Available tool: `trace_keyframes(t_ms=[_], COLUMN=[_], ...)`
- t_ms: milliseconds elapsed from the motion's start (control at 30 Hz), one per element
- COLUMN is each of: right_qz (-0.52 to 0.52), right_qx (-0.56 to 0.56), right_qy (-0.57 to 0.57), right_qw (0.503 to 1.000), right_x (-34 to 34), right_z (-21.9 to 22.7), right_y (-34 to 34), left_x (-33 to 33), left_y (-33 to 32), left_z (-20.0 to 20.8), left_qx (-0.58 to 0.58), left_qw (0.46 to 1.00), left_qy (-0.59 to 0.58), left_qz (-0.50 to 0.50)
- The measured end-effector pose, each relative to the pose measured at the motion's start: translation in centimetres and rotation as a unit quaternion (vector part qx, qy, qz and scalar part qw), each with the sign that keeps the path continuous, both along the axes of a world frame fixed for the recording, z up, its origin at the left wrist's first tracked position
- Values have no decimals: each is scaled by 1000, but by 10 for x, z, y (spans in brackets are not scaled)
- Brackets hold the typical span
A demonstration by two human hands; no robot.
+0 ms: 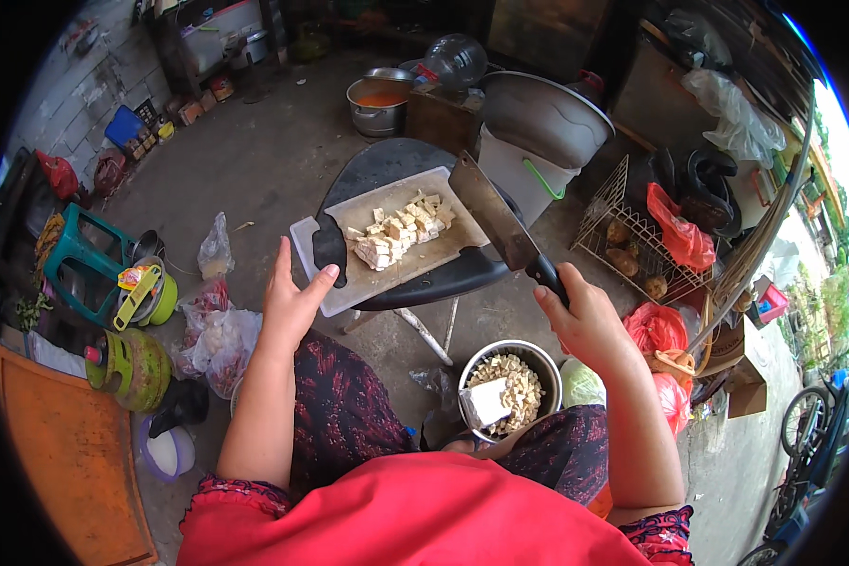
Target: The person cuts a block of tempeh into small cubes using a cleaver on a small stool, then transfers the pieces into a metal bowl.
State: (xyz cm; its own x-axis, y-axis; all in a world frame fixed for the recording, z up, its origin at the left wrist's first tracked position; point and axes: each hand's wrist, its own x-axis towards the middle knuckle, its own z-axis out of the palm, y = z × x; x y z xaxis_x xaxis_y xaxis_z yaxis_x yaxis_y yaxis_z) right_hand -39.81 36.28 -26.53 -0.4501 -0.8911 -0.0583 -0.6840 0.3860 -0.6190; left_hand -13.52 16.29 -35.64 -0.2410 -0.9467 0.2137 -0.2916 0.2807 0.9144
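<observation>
Head view: a seated person in a red top, two bare hands in front, a low black stool (366, 170) between them and the clutter beyond.
Left hand (291, 297): at the board's left end, thumb and forefinger spread wide apart, the other fingers hidden; whether the thumb touches the board, I cannot tell.
Right hand (580, 311): fingers wrapped around the black handle of the cleaver (492, 209).
Blade: tilted, over the board's right side, apart from the pale cubes.
Board (429, 267): pale, black-handled, lying on the stool.
Cubes (401, 231): in a heap on the middle of the board, some close together in a block.
Bowl (553, 375): metal, on the floor below the stool, holding more cut pieces (522, 377) and a white block (486, 404).
Cabbage (583, 385): just beside the bowl, partly behind the right forearm.
</observation>
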Motion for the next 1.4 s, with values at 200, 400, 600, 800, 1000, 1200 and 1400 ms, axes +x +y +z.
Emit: trace_keyframes(t_ms=[200,400,600,800,1000,1200,1400], right_qz=[42,81,97,63,16,-29,-35], right_qx=[16,3,-15,-8,43,112,225], right_qy=[31,24,26,13,-46,-21,38], right_qw=[998,996,995,998,998,993,973], right_x=[6,10,14,17,10,-5,-21], right_z=[-2,-8,-6,10,27,-23,-104], right_y=[-2,17,44,112,197,238,202], left_x=[3,17,26,33,24,-26,-96], left_y=[8,55,75,110,157,173,164], left_z=[10,7,-1,-3,-9,-47,-108], left_qx=[174,229,400,420,517,630,636], left_qw=[977,942,811,785,715,656,705], left_qy=[90,241,390,396,361,264,118], left_qz=[-83,-38,-174,-226,-304,-321,-290])
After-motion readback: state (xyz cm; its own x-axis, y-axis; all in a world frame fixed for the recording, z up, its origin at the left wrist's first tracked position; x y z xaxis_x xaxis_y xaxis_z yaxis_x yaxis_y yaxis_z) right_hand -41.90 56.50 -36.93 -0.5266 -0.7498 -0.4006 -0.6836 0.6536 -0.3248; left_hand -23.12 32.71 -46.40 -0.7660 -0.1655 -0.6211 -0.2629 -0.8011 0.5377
